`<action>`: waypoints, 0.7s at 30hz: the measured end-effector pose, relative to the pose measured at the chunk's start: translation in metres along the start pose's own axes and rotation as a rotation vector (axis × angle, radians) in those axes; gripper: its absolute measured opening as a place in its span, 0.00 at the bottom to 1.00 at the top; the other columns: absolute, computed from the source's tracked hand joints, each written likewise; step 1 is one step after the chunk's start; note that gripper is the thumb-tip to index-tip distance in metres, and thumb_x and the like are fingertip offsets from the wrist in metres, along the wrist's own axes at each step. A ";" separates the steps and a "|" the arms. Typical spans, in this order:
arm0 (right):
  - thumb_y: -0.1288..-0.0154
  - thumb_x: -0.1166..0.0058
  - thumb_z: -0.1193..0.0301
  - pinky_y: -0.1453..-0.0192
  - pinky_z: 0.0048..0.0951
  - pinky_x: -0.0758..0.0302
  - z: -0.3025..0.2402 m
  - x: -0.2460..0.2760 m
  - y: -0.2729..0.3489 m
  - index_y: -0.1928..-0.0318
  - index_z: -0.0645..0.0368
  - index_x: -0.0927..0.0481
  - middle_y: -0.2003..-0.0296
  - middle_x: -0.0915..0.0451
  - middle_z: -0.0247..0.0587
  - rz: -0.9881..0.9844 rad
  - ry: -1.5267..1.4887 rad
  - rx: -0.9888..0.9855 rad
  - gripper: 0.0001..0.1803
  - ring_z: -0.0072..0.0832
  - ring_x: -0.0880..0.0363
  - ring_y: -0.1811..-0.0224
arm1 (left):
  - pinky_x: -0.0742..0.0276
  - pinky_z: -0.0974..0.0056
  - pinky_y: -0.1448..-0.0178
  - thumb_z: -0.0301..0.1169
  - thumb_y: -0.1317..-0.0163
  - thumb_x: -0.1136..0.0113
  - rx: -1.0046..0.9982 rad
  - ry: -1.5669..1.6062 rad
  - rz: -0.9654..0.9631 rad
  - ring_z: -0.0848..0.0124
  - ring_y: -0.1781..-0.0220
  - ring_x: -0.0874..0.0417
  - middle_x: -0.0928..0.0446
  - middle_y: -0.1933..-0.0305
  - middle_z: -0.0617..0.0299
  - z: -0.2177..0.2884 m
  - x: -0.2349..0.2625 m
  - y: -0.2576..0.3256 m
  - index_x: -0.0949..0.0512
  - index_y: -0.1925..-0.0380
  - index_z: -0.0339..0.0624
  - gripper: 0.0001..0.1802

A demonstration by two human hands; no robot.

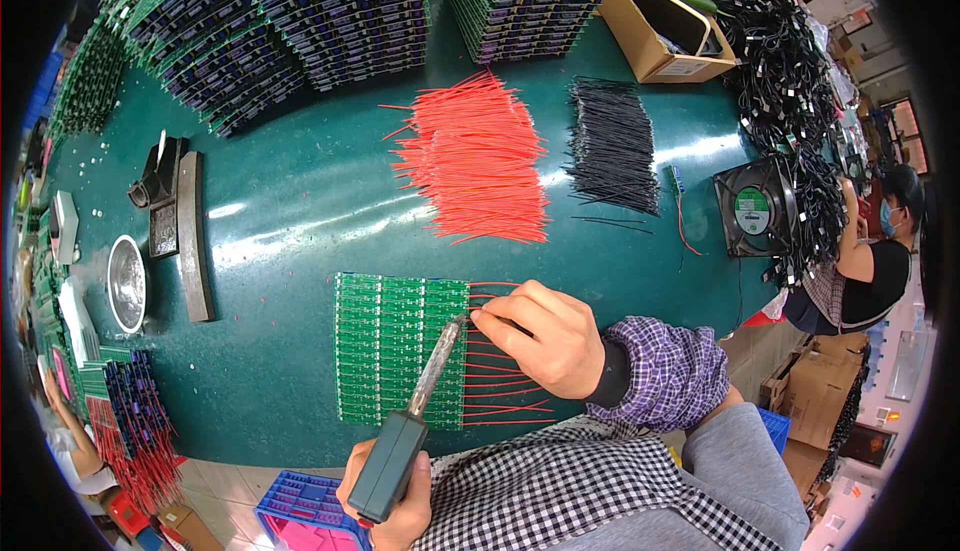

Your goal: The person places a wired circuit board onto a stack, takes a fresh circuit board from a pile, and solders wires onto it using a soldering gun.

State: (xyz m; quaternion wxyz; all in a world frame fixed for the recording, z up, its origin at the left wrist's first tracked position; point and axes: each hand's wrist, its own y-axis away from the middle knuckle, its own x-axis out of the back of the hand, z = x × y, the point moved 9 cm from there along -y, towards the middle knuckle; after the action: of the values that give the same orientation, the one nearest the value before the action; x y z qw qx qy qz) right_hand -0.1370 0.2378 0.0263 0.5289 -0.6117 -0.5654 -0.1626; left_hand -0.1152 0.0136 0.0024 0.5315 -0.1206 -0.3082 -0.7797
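Note:
My left hand (402, 525) is wrapped round the dark green handle of a soldering iron (393, 463) at the lower middle. The iron's long metal barrel slants up across a green circuit board panel (400, 351), its tip at the panel's right edge. Right beside that tip, my right hand (548, 336) pinches with thumb and forefinger, apparently on a red wire; the fingers partly hide it. Several red wires (505, 383) stick out to the right from the panel's edge, some passing under my right hand.
Beyond the panel lie a pile of red wires (475, 161) and a bundle of black wires (614, 146). Stacked boards (530, 11) stand at the back. A fan (755, 209) is at right, a metal bowl (127, 284) and a dark stand (192, 236) at left. Other people sit at both sides.

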 end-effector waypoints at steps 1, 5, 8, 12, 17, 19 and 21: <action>0.52 0.39 0.77 0.66 0.28 0.21 0.000 0.000 0.000 0.59 0.65 0.20 0.64 0.21 0.38 0.000 0.000 0.000 0.17 0.30 0.22 0.65 | 0.21 0.54 0.48 0.36 0.38 0.32 -0.038 -0.021 0.008 0.51 0.51 0.16 0.18 0.51 0.46 0.003 0.001 0.000 0.20 0.48 0.38 0.21; 0.54 0.39 0.77 0.69 0.27 0.22 0.000 0.001 -0.001 0.60 0.65 0.19 0.65 0.20 0.39 0.027 -0.004 0.001 0.16 0.30 0.22 0.67 | 0.21 0.55 0.49 0.36 0.38 0.32 -0.075 -0.028 0.045 0.52 0.51 0.16 0.18 0.51 0.47 0.004 0.004 0.004 0.20 0.48 0.37 0.21; 0.56 0.39 0.78 0.72 0.26 0.23 0.000 0.001 0.000 0.61 0.66 0.17 0.66 0.19 0.40 0.051 -0.009 0.000 0.16 0.30 0.21 0.69 | 0.20 0.56 0.49 0.35 0.38 0.32 -0.019 0.005 0.083 0.52 0.52 0.16 0.17 0.52 0.47 -0.004 0.004 0.006 0.20 0.49 0.36 0.20; 0.56 0.39 0.78 0.72 0.26 0.22 0.000 0.002 -0.001 0.61 0.66 0.17 0.66 0.19 0.40 0.052 -0.004 -0.001 0.16 0.30 0.21 0.70 | 0.20 0.56 0.49 0.33 0.39 0.32 -0.092 0.077 0.096 0.54 0.52 0.15 0.17 0.51 0.48 -0.004 0.004 0.008 0.20 0.49 0.36 0.20; 0.54 0.39 0.77 0.69 0.27 0.23 -0.002 0.003 0.000 0.60 0.65 0.18 0.65 0.20 0.39 0.043 0.023 0.000 0.16 0.30 0.21 0.67 | 0.20 0.57 0.49 0.33 0.39 0.31 -0.050 0.040 0.071 0.56 0.52 0.15 0.17 0.52 0.48 -0.003 0.005 0.007 0.20 0.49 0.36 0.20; 0.52 0.39 0.76 0.67 0.27 0.24 -0.002 0.002 0.002 0.59 0.65 0.19 0.64 0.21 0.38 0.020 0.042 0.001 0.16 0.30 0.22 0.64 | 0.20 0.57 0.50 0.33 0.39 0.31 0.001 0.058 0.098 0.56 0.53 0.14 0.16 0.53 0.49 -0.008 0.006 0.010 0.19 0.50 0.35 0.20; 0.52 0.40 0.76 0.65 0.28 0.24 -0.006 0.005 0.004 0.58 0.65 0.19 0.63 0.20 0.38 0.049 0.030 0.031 0.17 0.31 0.22 0.64 | 0.20 0.57 0.50 0.33 0.39 0.30 -0.007 0.052 0.105 0.57 0.53 0.14 0.16 0.53 0.49 -0.007 0.007 0.011 0.19 0.50 0.35 0.19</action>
State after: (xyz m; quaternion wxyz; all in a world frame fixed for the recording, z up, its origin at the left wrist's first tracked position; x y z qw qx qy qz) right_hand -0.1299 0.2362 0.0312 0.5507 -0.6145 -0.5446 -0.1502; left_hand -0.1074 0.0014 0.0037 0.5792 -0.1183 -0.2848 -0.7546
